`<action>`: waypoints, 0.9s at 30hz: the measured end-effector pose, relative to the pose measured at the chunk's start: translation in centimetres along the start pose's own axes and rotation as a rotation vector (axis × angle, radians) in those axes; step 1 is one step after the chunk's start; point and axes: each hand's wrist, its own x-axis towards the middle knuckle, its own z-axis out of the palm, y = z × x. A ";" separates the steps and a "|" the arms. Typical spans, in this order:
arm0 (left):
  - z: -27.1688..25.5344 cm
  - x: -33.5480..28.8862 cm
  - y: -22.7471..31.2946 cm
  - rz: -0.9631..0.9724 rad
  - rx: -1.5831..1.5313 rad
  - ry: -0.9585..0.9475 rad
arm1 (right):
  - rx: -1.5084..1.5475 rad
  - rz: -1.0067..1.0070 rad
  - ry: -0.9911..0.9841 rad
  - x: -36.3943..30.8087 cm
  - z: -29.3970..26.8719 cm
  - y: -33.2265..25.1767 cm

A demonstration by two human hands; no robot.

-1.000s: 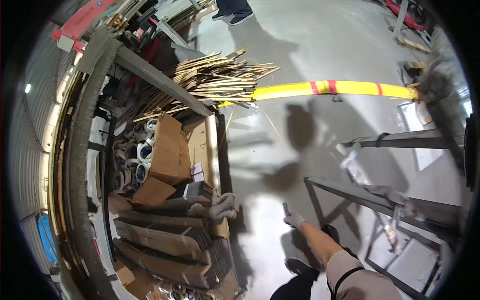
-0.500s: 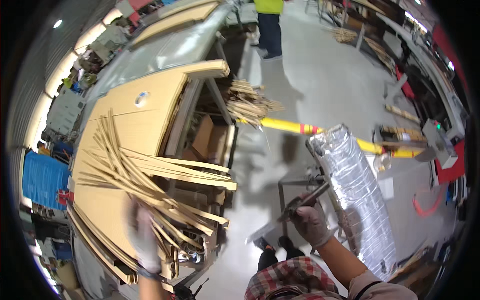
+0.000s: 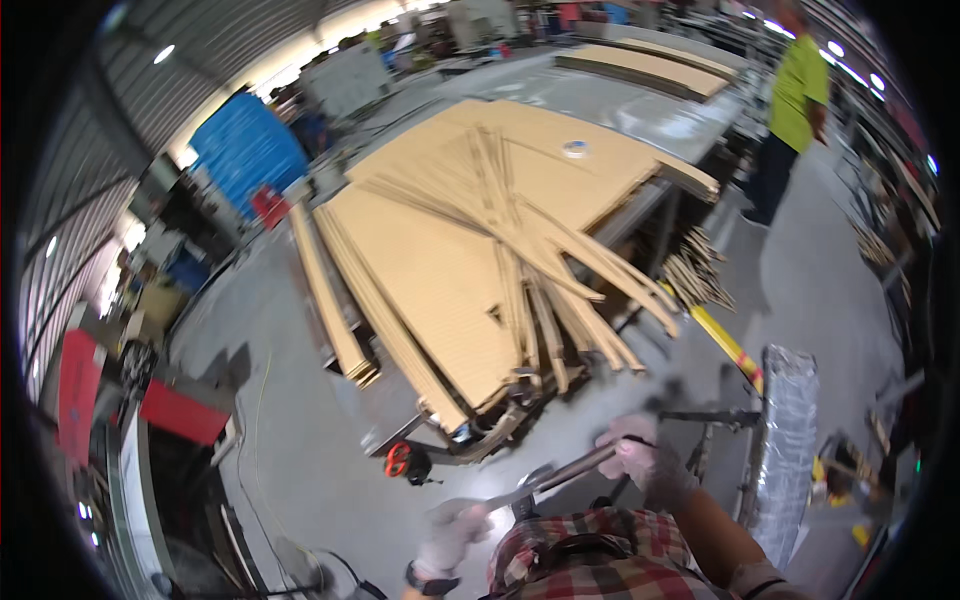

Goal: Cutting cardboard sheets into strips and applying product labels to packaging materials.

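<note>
My right hand (image 3: 645, 462), in a pale glove, is closed around a long thin metal bar (image 3: 560, 475) just above my plaid shirt. My left hand (image 3: 448, 532), also gloved and blurred, grips the bar's lower left end. Ahead lies a big stack of brown cardboard sheets (image 3: 440, 270) on a work table (image 3: 660, 110). Several long cardboard strips (image 3: 545, 260) are fanned across the stack, their ends hanging over the near edge, a little beyond the bar.
A foil-wrapped roll (image 3: 787, 450) lies on a metal frame at my right. An orange tool (image 3: 400, 460) sits below the table edge. A person in a yellow-green shirt (image 3: 800, 90) stands far right. A blue container (image 3: 245, 150) and red cart (image 3: 180, 410) stand left.
The view has tilted up from the floor to the table. My left hand has left the cardboard strips and now holds the bar together with my right hand.
</note>
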 end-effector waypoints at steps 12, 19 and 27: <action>-29.3 6.0 -10.9 0.090 0.520 0.668 | -0.347 0.507 -0.414 4.9 14.4 15.5; -24.2 16.8 -9.8 0.148 1.133 0.298 | -0.696 0.218 -0.373 7.1 16.5 10.8; -26.4 15.0 -4.6 -0.003 0.736 0.271 | -0.825 -0.333 0.338 14.8 9.5 -4.0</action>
